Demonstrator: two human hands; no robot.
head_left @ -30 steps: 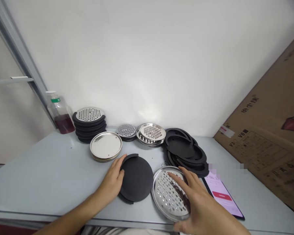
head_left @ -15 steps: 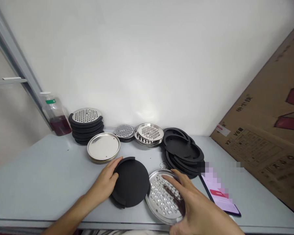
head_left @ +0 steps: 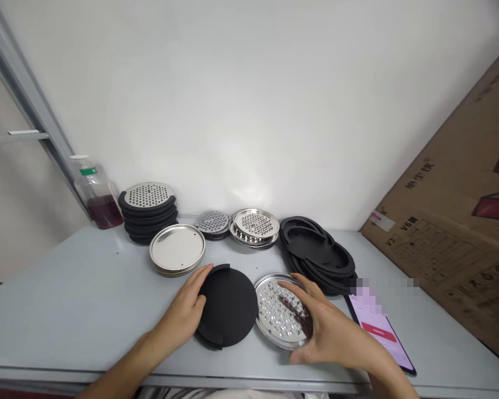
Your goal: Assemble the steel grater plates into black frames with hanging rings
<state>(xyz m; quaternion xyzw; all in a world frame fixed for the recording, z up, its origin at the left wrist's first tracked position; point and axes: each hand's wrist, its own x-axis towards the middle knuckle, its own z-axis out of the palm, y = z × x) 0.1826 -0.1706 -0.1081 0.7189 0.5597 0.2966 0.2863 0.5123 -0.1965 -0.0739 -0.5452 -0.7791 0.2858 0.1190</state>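
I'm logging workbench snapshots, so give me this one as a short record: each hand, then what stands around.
Left hand: against the left edge of a black round holder
Right hand: holding a metal grater disc by its edge
Back left: bottle of dark red liquid; holder stack topped by a perforated disc
Beside that stack: plain metal discs
Back middle: two stacks of grater discs
Back right: pile of black holders
Far right: lit-screen device, cardboard box

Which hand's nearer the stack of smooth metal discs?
Left. The left hand, at the black holder's edge, is just in front of the stack of smooth metal discs. The right hand, gripping the grater disc, is farther off, to the stack's right and front.
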